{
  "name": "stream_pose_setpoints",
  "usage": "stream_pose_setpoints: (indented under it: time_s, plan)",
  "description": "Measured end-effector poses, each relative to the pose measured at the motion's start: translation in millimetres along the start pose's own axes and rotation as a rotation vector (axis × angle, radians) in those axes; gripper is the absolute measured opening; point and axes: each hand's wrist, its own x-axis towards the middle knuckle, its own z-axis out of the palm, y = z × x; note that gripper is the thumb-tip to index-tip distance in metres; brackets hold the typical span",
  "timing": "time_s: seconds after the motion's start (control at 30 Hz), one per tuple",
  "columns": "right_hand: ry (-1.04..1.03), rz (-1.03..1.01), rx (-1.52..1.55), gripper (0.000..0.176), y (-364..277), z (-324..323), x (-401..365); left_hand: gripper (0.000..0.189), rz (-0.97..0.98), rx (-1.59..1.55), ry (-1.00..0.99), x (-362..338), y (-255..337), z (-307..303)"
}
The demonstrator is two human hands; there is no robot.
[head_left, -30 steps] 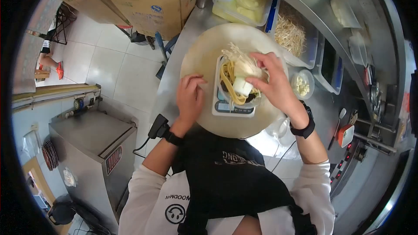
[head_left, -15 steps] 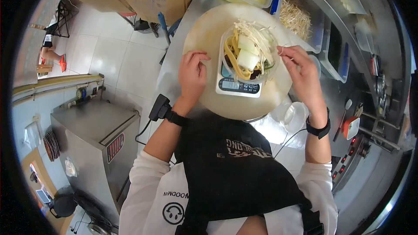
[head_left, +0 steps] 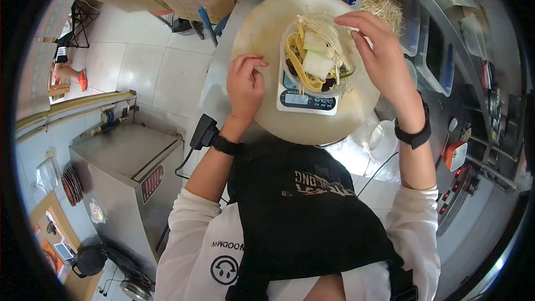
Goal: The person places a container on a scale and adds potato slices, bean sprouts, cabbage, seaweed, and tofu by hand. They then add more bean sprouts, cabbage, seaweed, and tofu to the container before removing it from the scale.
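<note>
Pale square floor tiles [head_left: 134,67] stretch away on the left, beside a grey stainless-steel desk [head_left: 217,81]. Over it, the fingers [head_left: 368,22] of the right hand [head_left: 382,53] are parted, thumb below and forefinger stretched ahead, with nothing visible between them; they hang at the upper right edge of a transparent round plastic bowl [head_left: 350,82], though whether they touch its rim I cannot tell. Across from them, the left hand [head_left: 245,81] is loosely curled, thumb apart, holding nothing and well short of the bowl, perhaps kept back so as not to press on the scale. Inside the bowl, thin white mushroom strands [head_left: 329,36] lean over pale green-white slices [head_left: 317,64], with flat yellow strips [head_left: 298,58] looped on the left and dark pieces below, seemingly layered so that each stays visible. Beneath sits a white digital scale [head_left: 307,103], its black panel protruding towards the person, likely so that the readout stays uncovered. Under that, a thick round cream-coloured cutting board [head_left: 253,36] gives it what looks like a level base. Farther out, a transparent plastic tub of straw-coloured sprouts [head_left: 382,8] stands beyond the right hand, probably for easy reach
</note>
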Motion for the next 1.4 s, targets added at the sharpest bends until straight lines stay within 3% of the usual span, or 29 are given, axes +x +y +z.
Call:
stream_pose_setpoints:
  time_s: [0.13,0.2,0.4,0.43,0.63,0.77,0.87,0.93,0.97,1.0,1.07,1.2,1.27,1.4]
  plan:
    - [-0.008,0.018,-0.017,0.025,17.8,15.1,-2.2,0.022,0.006,0.070,-0.038,1.1,1.2,-2.1]
    - [-0.099,0.134,0.067,0.024,17.3,17.2,-12.2,0.022,0.005,0.068,-0.042,-0.7,1.9,-2.9]
    - [-0.066,0.162,0.112,0.015,10.8,-22.4,16.4,0.022,-0.032,0.051,-0.081,3.5,8.0,-6.2]
    - [-0.083,0.284,0.158,0.014,21.9,-26.3,27.0,0.022,-0.043,0.036,-0.084,2.6,8.2,-6.3]
    - [-0.158,0.396,0.005,0.014,195.2,42.8,91.6,0.022,-0.123,0.044,-0.142,0.8,5.0,-7.1]
    - [-0.047,0.422,-0.105,0.016,258.0,87.7,141.0,0.022,-0.148,0.086,-0.156,4.3,8.7,-7.6]
    - [-0.092,0.444,-0.103,0.030,317.4,120.6,163.2,0.022,-0.135,0.116,-0.157,2.2,5.6,-5.5]
    - [-0.063,0.405,-0.401,0.046,325.2,132.0,174.8,0.022,-0.154,0.117,-0.182,2.3,4.7,-5.4]
    - [-0.234,0.488,-0.422,0.057,332.4,130.1,183.1,0.022,-0.157,0.123,-0.182,3.0,5.0,-5.2]
    - [-0.238,0.486,-0.416,0.057,329.9,129.8,185.7,0.022,-0.156,0.133,-0.175,3.5,6.1,-5.2]
    - [-0.103,0.434,-0.443,0.050,321.9,131.3,183.3,0.022,-0.163,0.149,-0.171,5.6,7.7,-4.7]
    - [-0.200,0.573,-0.250,0.039,346.6,132.2,184.2,0.022,-0.152,0.145,-0.167,5.7,7.6,-4.8]
    - [0.096,0.246,-0.199,0.026,362.7,138.0,169.1,0.022,-0.156,0.145,-0.173,4.5,8.9,-5.9]
    - [0.098,0.229,-0.455,0.022,329.9,110.7,164.8,0.023,-0.152,0.141,-0.186,6.7,12.0,-7.9]
